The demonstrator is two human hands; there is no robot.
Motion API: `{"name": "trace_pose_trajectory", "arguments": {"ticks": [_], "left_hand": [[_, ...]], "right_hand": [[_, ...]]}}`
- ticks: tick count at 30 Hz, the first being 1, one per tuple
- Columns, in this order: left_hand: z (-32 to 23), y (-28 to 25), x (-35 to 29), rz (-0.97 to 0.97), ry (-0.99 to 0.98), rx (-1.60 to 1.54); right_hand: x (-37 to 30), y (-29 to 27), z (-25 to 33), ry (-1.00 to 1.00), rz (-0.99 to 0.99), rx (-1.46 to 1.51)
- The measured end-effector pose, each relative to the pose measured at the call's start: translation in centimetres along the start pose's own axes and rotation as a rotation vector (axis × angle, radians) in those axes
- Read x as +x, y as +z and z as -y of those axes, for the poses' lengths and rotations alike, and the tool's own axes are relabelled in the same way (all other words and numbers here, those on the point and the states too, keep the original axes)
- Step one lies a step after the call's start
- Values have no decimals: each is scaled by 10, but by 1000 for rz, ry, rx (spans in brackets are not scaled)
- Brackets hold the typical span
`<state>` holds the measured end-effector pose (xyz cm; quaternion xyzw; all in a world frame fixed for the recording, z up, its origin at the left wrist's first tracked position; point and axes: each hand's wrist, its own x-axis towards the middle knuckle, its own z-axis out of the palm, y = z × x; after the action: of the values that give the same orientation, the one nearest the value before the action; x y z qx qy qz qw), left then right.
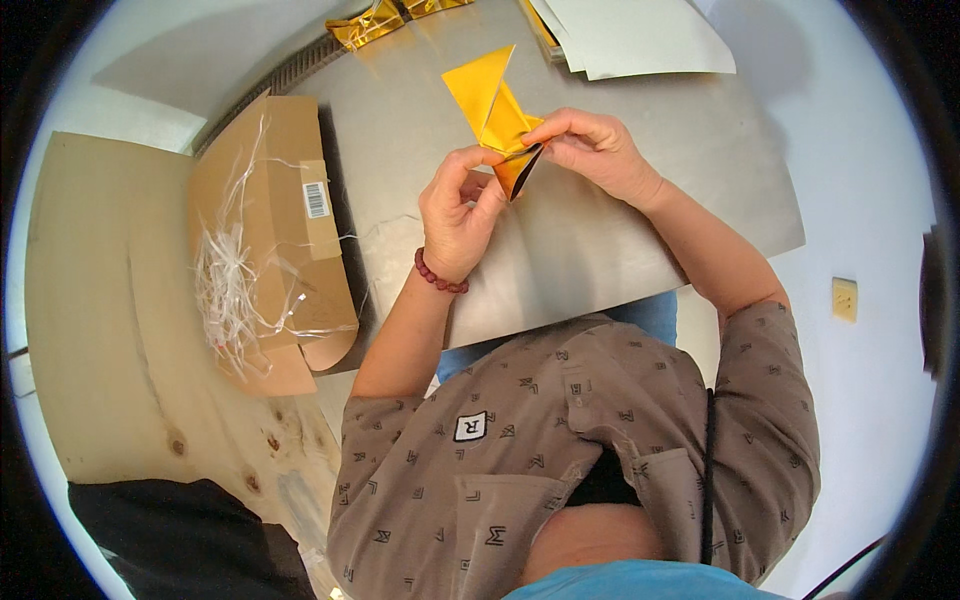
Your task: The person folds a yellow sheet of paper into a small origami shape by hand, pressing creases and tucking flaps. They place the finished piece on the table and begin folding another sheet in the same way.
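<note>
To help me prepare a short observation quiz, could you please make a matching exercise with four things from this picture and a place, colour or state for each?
Things:
1. Gold paper
2. Bracelet
3. Box
4. Sheets

Descriptions:
A. To the left of the metal table
B. White, on the table's far side
C. Folded, held in the left hand and right hand
D. Dark red and beaded

Right pairs: 1-C, 2-D, 3-A, 4-B
</note>
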<state>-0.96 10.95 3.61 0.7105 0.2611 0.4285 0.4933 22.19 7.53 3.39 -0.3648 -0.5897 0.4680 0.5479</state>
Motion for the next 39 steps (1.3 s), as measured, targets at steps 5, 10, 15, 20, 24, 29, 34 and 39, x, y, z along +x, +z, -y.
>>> {"name": "trace_pose_trajectory", "arguments": {"ticks": [5,10,15,20,24,29,34,39], "left_hand": [[-4,2,-1,-71,-39,-36],[-7,6,-2,-106,-92,-91],[-2,10,-4,-124,-94,-198],[0,11,-4,-110,-133,-73],[0,11,-2,-129,-69,1],[2,13,-2,-139,-86,-57],[-3,16,-3,-176,-305,-226],[-12,16,5,-215,-361,-254]], "right_hand": [[0,4,-3,38,6,73],[-1,3,0,87,31,88],[1,8,-3,102,6,56],[3,7,-3,103,11,11],[3,5,-2,103,-14,13],[3,7,-5,105,-15,20],[3,7,-6,135,-22,48],[2,6,-10,140,6,15]]}}
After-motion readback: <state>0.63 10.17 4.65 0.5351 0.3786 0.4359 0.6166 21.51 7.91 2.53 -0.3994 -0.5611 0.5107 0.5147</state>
